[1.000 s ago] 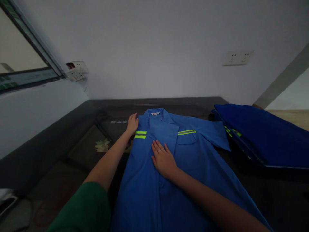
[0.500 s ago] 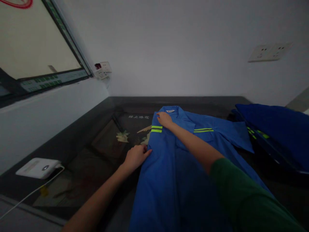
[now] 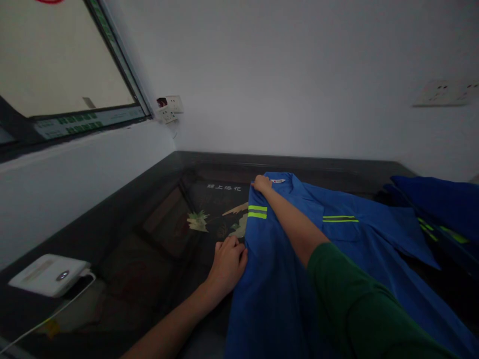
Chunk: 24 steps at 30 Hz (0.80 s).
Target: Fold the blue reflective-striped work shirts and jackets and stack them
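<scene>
A blue garment [image 3: 337, 249] with yellow-green stripes lies spread on the dark table, its collar toward the wall and one sleeve stretched to the right. Its left side is folded inward. My right hand [image 3: 262, 184] pinches the cloth at the shoulder, just left of the collar label. Lower down, my left hand [image 3: 229, 262] is at the garment's left edge, fingers curled and thumb against the cloth; whether cloth is between them is hidden.
A stack of dark blue garments [image 3: 441, 204] sits at the right. On the left is a white device [image 3: 50, 274] with a cable. The dark glossy table [image 3: 149, 224] meets walls behind and at left, which carry sockets [image 3: 172, 107].
The view has shifted, so the garment appears further right and lower. My left hand's fingers have curled in more at the garment's edge; my right hand still holds the shoulder.
</scene>
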Available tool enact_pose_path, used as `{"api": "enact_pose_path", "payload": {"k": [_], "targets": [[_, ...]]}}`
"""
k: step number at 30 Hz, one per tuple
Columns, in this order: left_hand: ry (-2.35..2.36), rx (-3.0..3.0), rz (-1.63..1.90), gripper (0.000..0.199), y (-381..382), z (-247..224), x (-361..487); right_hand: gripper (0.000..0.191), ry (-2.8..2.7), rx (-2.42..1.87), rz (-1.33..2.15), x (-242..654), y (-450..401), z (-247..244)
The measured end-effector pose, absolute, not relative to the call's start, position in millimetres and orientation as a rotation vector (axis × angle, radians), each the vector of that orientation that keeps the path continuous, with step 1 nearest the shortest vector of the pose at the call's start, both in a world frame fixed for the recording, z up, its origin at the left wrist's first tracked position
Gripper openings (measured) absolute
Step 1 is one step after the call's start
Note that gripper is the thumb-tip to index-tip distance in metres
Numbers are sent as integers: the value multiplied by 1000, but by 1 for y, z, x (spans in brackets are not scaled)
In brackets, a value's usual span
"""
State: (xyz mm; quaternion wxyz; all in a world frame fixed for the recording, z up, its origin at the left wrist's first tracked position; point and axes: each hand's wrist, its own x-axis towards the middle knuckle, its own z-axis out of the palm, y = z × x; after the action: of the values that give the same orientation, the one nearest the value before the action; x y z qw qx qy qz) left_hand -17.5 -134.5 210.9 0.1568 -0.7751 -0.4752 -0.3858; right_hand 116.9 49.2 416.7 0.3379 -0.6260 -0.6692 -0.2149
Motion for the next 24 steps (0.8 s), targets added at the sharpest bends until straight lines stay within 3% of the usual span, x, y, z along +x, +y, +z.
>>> {"api": "enact_pose_path", "payload": {"k": [10, 13, 15, 18, 24], "targets": [[-1500, -2254, -993, 37, -138, 217, -25, 28, -1708, -1461, -735, 117, 60, 399], [-1437, -2026, -906, 28, -146, 215, -21, 28, -1722, -1402, -776, 116, 47, 398], [-1331, -1954, -943, 28, -149, 211, -17, 31, -1757, -1359, -797, 115, 36, 397], [-1043, -2054, -960, 44, -151, 200, -8, 40, -1858, -1304, -810, 110, 17, 384], [-781, -2396, -702, 58, -158, 173, 11, 70, -2089, -1328, -753, 105, -1, 327]]}}
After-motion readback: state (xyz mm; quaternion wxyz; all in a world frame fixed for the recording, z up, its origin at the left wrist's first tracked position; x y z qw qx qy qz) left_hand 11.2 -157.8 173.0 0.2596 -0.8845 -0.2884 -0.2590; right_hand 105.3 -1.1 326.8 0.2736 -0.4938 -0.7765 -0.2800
